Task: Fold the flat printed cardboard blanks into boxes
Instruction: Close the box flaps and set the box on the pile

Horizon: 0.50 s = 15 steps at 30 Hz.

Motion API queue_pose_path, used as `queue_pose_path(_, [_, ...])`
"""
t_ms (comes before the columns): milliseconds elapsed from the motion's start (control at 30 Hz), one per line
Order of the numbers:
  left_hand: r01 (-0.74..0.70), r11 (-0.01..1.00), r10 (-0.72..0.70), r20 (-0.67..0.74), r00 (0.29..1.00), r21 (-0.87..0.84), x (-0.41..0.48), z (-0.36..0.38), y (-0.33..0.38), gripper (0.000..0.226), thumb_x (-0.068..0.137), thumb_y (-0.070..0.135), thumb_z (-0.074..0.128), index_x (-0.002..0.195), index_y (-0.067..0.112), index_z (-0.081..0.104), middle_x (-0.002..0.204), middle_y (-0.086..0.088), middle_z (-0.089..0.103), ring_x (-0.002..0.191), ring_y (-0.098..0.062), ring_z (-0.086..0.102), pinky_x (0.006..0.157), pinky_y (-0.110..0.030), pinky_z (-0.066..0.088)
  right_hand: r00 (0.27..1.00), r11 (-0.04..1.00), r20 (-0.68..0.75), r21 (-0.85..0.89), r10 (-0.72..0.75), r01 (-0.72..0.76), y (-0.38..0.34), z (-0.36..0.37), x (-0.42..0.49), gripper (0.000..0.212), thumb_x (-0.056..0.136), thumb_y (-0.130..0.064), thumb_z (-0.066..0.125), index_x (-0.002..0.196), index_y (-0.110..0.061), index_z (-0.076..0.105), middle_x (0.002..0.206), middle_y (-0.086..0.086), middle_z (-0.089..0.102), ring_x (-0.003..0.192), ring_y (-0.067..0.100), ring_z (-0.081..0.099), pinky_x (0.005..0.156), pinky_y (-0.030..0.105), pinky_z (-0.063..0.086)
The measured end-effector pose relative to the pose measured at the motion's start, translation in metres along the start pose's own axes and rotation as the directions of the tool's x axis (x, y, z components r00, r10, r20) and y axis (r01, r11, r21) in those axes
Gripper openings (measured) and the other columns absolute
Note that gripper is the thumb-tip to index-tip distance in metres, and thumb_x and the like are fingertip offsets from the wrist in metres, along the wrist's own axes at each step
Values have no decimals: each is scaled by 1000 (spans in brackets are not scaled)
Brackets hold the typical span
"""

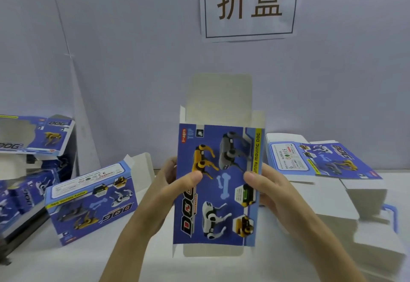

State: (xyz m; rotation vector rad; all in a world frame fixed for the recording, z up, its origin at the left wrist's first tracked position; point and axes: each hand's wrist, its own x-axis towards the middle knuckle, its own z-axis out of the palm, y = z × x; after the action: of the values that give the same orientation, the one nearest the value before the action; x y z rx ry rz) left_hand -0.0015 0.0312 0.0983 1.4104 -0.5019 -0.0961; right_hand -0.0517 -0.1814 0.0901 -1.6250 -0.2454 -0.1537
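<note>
Left hand [175, 184] and right hand [266, 184] pinch the upright blank [218, 184] at its side edges, thumbs in front, probably to square it open; end flaps unfolded

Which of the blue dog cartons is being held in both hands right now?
The upright carton in the middle, pinched by left hand and right hand; the folded box and flat stack lie untouched.

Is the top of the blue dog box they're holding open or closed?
Open: the blue printed cardboard box has its plain top flap standing straight up, untucked.
</note>
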Motion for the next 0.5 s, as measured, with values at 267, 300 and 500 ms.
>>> queue_pose_path(267, [-64,990,55,72,996,124,-1,7,-2,82,56,27,82,129,32,44,114,7,70,104,-17,68,73,-28,59,995,922,28,380,-94,76,-24,2,-3,57,80,-61,59,123,-24,66,124,8,66,119,31,60,88,31,54])
queue_pose_path(300, [-66,990,54,100,993,121,-3,9,-1,75,59,22,79,127,30,47,113,7,71,105,-16,67,71,-25,58,994,902,-27,419,-105,106,-22,1,-2,61,75,-68,58,119,-26,68,123,10,66,118,33,59,97,43,49])
queue_pose_path(500, [7,934,103,289,952,-358,-10,21,11,64,80,61,61,132,25,59,134,-6,60,125,-26,55,97,-38,49,988,876,-128,463,-83,134,-20,-5,-1,56,72,-52,61,110,-12,64,99,14,61,90,30,60,65,28,51])
